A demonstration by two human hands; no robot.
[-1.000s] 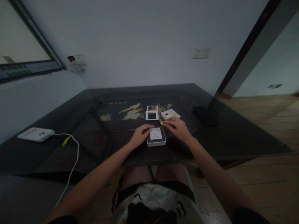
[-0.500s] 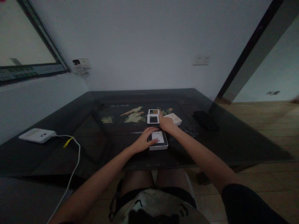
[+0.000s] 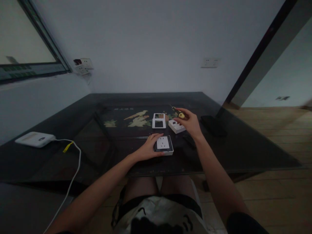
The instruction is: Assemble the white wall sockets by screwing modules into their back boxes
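Observation:
A wall socket (image 3: 162, 142) with a white face lies flat near the table's front, inside a dark border and a white rim. My left hand (image 3: 149, 147) is closed around its left side, fingers at the back and thumb along the front. Above the table, my right hand (image 3: 189, 121) pinches a small screwdriver (image 3: 181, 115) with a yellow handle, its thin shaft pointing away to the left. Just under that hand sits a white box-shaped piece (image 3: 175, 126) with small dark openings. Behind the wall socket rests a white double-window frame (image 3: 159, 121).
The dark glossy table (image 3: 117, 152) bears an inlaid bird picture. At right lies a black case (image 3: 214, 126), with a small dark item (image 3: 189, 141) nearer. A white device (image 3: 35, 139) on the left trails a white cable (image 3: 79, 159). Wall outlets (image 3: 211, 62) are behind.
My right hand has risen and moved right from beside the frame, and the screwdriver now shows in it. My left hand stays at the wall socket, its thumb shifted from the face to the front edge.

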